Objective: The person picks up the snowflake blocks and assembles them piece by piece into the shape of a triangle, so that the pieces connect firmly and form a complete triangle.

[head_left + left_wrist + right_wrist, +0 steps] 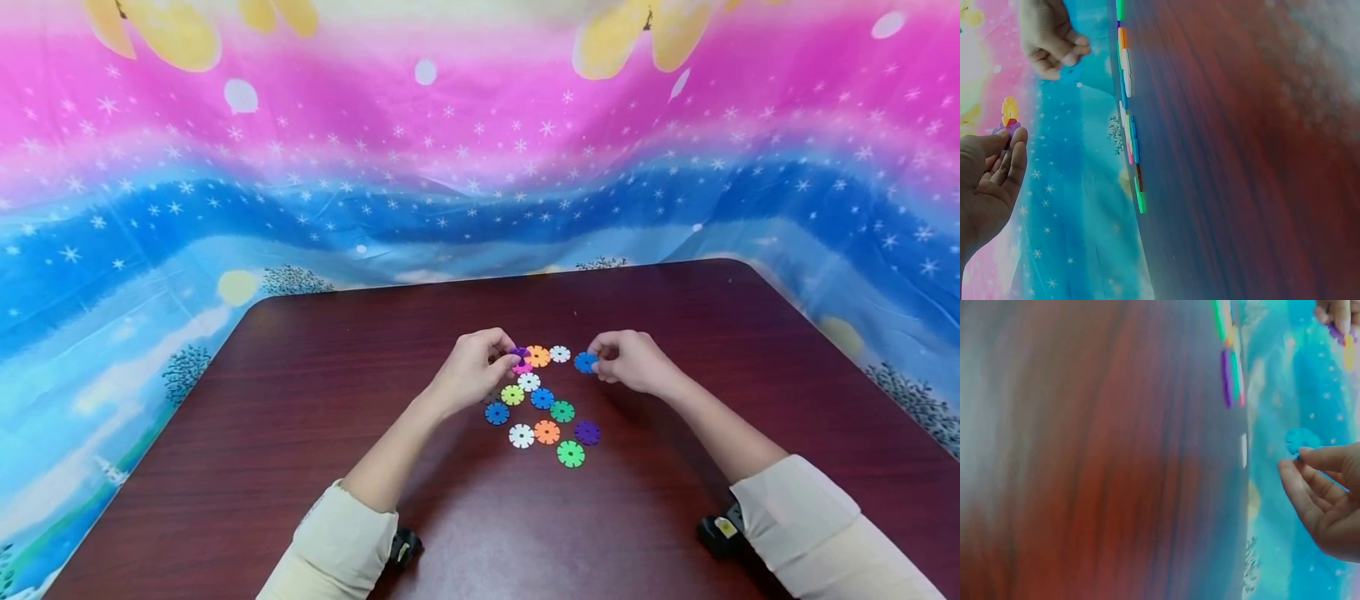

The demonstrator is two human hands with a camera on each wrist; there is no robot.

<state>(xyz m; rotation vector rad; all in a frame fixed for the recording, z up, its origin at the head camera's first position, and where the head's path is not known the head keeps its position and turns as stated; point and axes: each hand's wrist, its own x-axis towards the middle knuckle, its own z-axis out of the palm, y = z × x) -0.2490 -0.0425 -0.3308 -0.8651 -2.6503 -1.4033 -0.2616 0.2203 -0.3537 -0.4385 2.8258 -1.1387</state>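
My left hand (474, 367) pinches a purple notched plastic disc (1007, 127) between thumb and fingertips. An orange notched disc (537, 357) joins onto it, standing at an angle to it in the left wrist view. Both are held above the table. Across from them, my right hand (634, 361) pinches a blue notched disc (585, 362) by its edge, also raised. A gap separates the blue disc from the orange one. On the table behind lie a white disc (559, 354) and a pink disc (522, 367), the pink one partly hidden by the left hand's discs.
Several loose discs lie nearer me on the dark wooden table (337, 375), among them a light green one (571, 454), a purple one (587, 432) and a yellow one (513, 395). A printed cloth backdrop (480, 150) rises behind the table's far edge.
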